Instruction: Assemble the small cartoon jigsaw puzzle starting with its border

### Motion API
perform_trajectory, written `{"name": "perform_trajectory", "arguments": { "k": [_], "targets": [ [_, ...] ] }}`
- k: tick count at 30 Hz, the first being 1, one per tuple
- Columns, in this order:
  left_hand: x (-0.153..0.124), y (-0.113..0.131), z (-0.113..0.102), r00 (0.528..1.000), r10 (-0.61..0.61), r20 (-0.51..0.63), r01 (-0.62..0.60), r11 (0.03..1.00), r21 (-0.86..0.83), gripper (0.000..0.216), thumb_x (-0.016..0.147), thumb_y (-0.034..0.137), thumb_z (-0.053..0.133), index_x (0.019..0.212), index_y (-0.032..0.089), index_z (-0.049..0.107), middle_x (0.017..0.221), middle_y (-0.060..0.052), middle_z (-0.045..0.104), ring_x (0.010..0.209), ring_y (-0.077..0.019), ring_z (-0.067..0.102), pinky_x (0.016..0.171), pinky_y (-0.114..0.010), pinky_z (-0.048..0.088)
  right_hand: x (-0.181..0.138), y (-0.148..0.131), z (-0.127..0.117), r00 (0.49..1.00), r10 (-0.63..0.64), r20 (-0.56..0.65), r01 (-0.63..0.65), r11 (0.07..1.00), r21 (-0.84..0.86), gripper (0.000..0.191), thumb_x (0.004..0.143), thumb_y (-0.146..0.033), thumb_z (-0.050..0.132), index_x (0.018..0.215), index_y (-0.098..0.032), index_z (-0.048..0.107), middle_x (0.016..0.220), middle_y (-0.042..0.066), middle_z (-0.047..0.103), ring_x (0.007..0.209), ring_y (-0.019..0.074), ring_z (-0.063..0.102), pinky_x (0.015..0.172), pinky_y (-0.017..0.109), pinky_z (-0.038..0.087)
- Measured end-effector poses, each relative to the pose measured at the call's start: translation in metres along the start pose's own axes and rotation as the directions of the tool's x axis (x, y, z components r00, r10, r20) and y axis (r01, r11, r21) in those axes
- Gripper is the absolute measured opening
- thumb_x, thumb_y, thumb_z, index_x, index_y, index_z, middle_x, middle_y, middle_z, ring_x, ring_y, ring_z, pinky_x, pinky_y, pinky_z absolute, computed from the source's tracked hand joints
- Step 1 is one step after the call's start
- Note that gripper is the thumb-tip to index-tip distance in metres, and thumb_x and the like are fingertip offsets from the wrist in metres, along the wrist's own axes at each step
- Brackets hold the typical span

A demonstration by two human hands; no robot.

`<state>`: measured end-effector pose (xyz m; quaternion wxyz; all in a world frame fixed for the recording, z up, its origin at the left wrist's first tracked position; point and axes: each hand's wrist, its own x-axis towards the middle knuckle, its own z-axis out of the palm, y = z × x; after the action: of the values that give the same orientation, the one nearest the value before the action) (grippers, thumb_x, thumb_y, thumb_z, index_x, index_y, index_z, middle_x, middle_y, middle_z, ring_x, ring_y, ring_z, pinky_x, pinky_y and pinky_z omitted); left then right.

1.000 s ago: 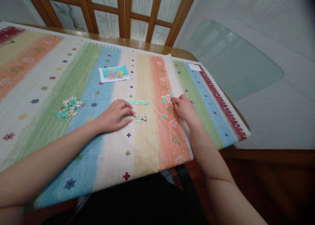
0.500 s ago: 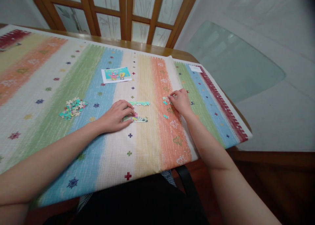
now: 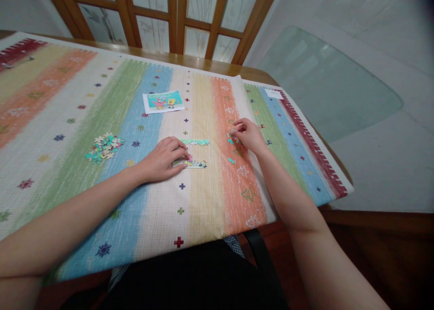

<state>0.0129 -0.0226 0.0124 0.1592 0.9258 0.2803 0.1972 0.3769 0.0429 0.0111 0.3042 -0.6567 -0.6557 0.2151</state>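
Observation:
My left hand (image 3: 164, 157) lies on the striped mat (image 3: 101, 197), fingers curled down on the left end of a joined strip of puzzle pieces (image 3: 193, 164). A second, teal strip (image 3: 195, 142) lies just beyond it. My right hand (image 3: 249, 133) rests on the orange stripe with thumb and fingers pinched on a small puzzle piece among a few loose teal pieces (image 3: 231, 140). One more loose piece (image 3: 231, 160) lies nearer me.
A heap of loose puzzle pieces (image 3: 104, 148) sits on the green stripe to the left. A picture card (image 3: 163, 101) lies farther back on the blue stripe. A white label (image 3: 274, 93) is at the mat's far right corner. The table edge drops off right beside a glass-topped surface (image 3: 325, 83).
My right hand has moved slightly away from me over the loose teal pieces and closed its fingertips on one. The left hand has stayed on the strip.

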Motion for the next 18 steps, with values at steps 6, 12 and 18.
{"name": "perform_trajectory", "arguments": {
  "k": [6, 12, 18],
  "targets": [
    [0.001, 0.014, 0.0, 0.997, 0.076, 0.009, -0.076, 0.992, 0.097, 0.027, 0.103, 0.035, 0.051, 0.122, 0.022, 0.065, 0.125, -0.01, 0.063, 0.123, -0.0284, 0.052, 0.117, -0.053, 0.032, -0.041, -0.05, -0.006, 0.949, -0.162, 0.269, 0.099, 0.967, 0.234, 0.033, 0.079, -0.051, 0.075, 0.088, -0.022, 0.063, 0.084, 0.004, 0.068, 0.079, 0.0193, 0.065, 0.071, 0.034, 0.052],
    [0.0, 0.033, 0.012, 0.983, 0.137, 0.124, -0.154, 0.978, 0.142, 0.045, 0.107, 0.034, 0.045, 0.15, 0.022, 0.049, 0.151, -0.008, 0.056, 0.143, -0.0295, 0.042, 0.125, -0.052, 0.022, -0.069, -0.073, 0.007, 0.752, -0.29, 0.592, 0.212, 0.957, 0.199, 0.017, 0.088, -0.034, 0.069, 0.099, -0.024, 0.077, 0.082, 0.002, 0.073, 0.076, 0.0168, 0.066, 0.073, 0.031, 0.05],
    [-0.001, 0.035, 0.018, 0.978, 0.138, 0.158, -0.162, 0.976, 0.147, 0.048, 0.108, 0.034, 0.042, 0.154, 0.02, 0.046, 0.155, -0.01, 0.053, 0.149, -0.0269, 0.04, 0.128, -0.048, 0.013, -0.073, -0.07, 0.014, 0.733, -0.328, 0.595, 0.263, 0.944, 0.197, 0.016, 0.087, -0.028, 0.071, 0.101, -0.023, 0.075, 0.083, 0.002, 0.072, 0.078, 0.017, 0.067, 0.075, 0.03, 0.051]
  ]
}}
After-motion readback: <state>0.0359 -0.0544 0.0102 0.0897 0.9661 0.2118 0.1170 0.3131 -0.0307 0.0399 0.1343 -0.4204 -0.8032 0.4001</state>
